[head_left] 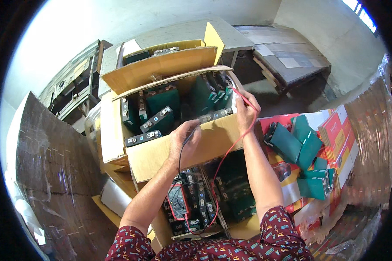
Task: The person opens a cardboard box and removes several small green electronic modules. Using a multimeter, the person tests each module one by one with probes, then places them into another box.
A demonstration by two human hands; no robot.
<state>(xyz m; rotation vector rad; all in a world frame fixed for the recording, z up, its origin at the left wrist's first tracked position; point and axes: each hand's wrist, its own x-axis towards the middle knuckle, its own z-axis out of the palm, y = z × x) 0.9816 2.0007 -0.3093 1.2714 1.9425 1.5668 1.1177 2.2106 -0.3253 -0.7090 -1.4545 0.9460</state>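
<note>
An open cardboard box [157,156] holds several dark green battery cells [163,98] with metal terminals on top. My left hand [185,139], at the box's front flap, is closed on a black test probe [188,136]. My right hand [247,108], at the right rim, is closed on a red test probe [241,96], angled toward the cells at the back right. Below, a multimeter [177,201] with red surround lies on more cells in a lower box, its red and black leads running up to my hands.
A second open box [159,65] with cells stands behind. Green cells [283,141] lie on printed red-and-white cardboard [339,135] at right. Wrapped cardboard stacks [48,174] flank me. A metal frame [72,82], grey table [191,32] and low board-topped platform [287,56] stand along the walls.
</note>
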